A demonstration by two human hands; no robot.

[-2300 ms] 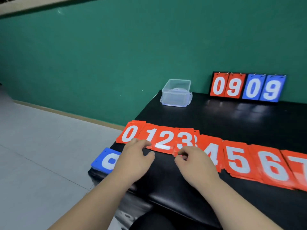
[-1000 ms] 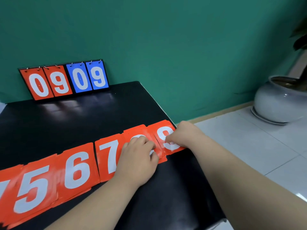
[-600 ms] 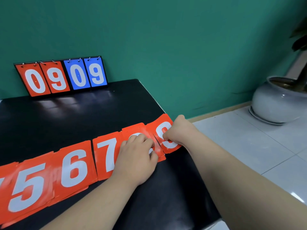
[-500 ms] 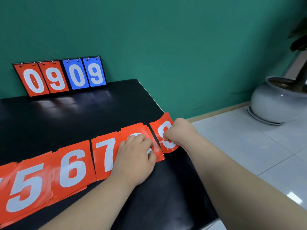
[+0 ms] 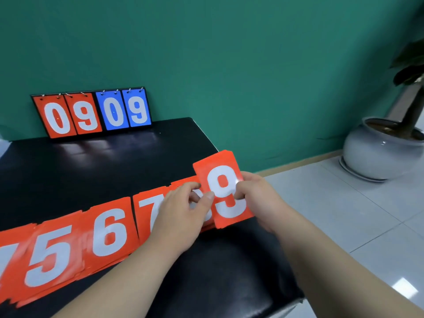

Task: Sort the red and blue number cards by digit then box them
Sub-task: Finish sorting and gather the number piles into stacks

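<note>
Red 9 card (image 5: 223, 191) is held up above the black table (image 5: 91, 168), at the right end of the row of red cards (image 5: 110, 230) — your right hand (image 5: 259, 198) pinches its right edge, your left hand (image 5: 181, 210) curls in, thumb on its left edge.

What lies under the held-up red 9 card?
Another red card on the black table; its white digit is mostly hidden by the red 9 card and the left hand.

Mostly hidden beneath left hand (image 5: 179, 216) and 9 card (image 5: 223, 189): next card (image 5: 181, 181) in row, digit unreadable. Cropped at left edge: leftmost card (image 5: 13, 239), digit partial.
</note>
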